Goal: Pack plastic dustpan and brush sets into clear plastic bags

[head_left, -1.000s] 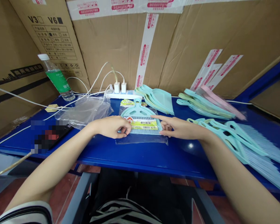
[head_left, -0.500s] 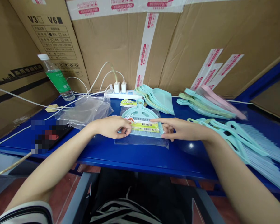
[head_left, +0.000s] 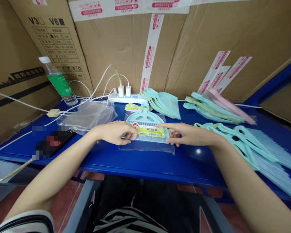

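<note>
A person's left hand (head_left: 115, 133) and right hand (head_left: 189, 134) meet over a clear plastic bag (head_left: 146, 147) holding a mint-green dustpan (head_left: 143, 117) and brush set on a blue tabletop (head_left: 145, 163). The packet lies flat near the tabletop's front edge, directly between the two hands, with a yellow-green label (head_left: 150, 131) across its middle. The left grip is half closed, its fingers (head_left: 128, 132) curled over the packet's left side; whether they pinch the plastic cannot be told from this view. The right grip stands open, its extended index finger (head_left: 165, 125) reaching across the top of the packet, while the lower fingers (head_left: 171, 140) bend at its right side. Loose dustpans (head_left: 163, 103) are stacked just behind the packet, beside a white power strip (head_left: 127, 99). A flattened plastic bag (head_left: 87, 116) lies to the left, near a water bottle (head_left: 59, 82). Mint-green brushes (head_left: 242, 142) are piled to the right, below a row of dustpans and pink handles (head_left: 229, 106), against cardboard sheets (head_left: 121, 48).
</note>
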Available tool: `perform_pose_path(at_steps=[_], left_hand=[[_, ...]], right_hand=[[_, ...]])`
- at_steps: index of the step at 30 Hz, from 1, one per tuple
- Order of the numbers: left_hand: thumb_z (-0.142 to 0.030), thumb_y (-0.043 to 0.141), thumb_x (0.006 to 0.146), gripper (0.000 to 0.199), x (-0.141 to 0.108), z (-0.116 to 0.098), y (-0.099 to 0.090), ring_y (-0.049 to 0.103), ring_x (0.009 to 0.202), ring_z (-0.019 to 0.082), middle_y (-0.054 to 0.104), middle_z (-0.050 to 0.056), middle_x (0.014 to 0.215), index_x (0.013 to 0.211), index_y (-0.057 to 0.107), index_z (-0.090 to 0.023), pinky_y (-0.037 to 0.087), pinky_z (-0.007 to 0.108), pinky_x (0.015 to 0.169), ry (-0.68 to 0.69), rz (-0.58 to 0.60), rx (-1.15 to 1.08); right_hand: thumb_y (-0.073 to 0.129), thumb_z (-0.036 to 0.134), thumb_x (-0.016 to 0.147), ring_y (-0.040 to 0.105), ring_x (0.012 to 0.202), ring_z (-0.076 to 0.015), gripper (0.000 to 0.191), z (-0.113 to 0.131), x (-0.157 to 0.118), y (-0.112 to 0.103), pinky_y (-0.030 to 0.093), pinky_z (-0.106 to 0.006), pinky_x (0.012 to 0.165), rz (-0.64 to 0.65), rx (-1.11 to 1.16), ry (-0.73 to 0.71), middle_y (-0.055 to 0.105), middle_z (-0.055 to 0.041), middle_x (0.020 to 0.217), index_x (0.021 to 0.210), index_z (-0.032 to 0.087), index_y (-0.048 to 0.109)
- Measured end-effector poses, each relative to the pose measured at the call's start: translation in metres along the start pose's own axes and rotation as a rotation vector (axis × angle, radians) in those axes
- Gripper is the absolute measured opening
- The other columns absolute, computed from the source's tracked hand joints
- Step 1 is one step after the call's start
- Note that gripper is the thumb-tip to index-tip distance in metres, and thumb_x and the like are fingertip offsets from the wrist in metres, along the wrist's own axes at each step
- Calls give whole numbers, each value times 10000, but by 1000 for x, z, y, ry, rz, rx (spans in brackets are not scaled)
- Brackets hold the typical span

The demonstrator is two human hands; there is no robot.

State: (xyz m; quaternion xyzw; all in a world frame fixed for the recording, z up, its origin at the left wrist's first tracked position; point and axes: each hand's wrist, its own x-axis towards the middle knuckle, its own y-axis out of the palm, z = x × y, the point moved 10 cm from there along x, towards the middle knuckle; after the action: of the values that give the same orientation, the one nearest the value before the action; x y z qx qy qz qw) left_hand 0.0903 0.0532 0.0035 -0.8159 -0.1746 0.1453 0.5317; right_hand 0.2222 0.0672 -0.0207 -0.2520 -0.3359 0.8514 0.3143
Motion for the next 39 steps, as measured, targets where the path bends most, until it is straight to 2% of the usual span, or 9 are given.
perform_pose_path(at_steps=[6, 20, 39], left_hand=[[-146, 557, 789, 226, 0, 0, -1, 489, 549, 96, 573, -55, 656, 1004, 611, -191, 357, 223, 584, 2, -3, -1], [-130, 575, 785, 208, 0, 0, 1, 495, 558, 93, 579, -45, 675, 978, 635, -178, 362, 222, 602, 5, 14, -1], [-125, 585, 784, 165, -1, 0, 2, 502, 561, 89, 591, -39, 685, 929, 645, -177, 367, 221, 598, -6, 27, -1]], right_hand=[[528, 402, 855, 589, 577, -157, 700, -2, 1, 0, 473, -311, 612, 6, 6, 9, 546, 30, 658, 1502, 189, 367], [466, 479, 890, 575, 560, -154, 669, 4, 1, -1, 429, -297, 584, -10, -23, -19, 521, 46, 623, 1487, 187, 387], [562, 475, 848, 569, 565, -151, 710, -8, 6, -2, 457, -303, 610, -32, 28, -17, 500, 59, 624, 1478, 190, 404]])
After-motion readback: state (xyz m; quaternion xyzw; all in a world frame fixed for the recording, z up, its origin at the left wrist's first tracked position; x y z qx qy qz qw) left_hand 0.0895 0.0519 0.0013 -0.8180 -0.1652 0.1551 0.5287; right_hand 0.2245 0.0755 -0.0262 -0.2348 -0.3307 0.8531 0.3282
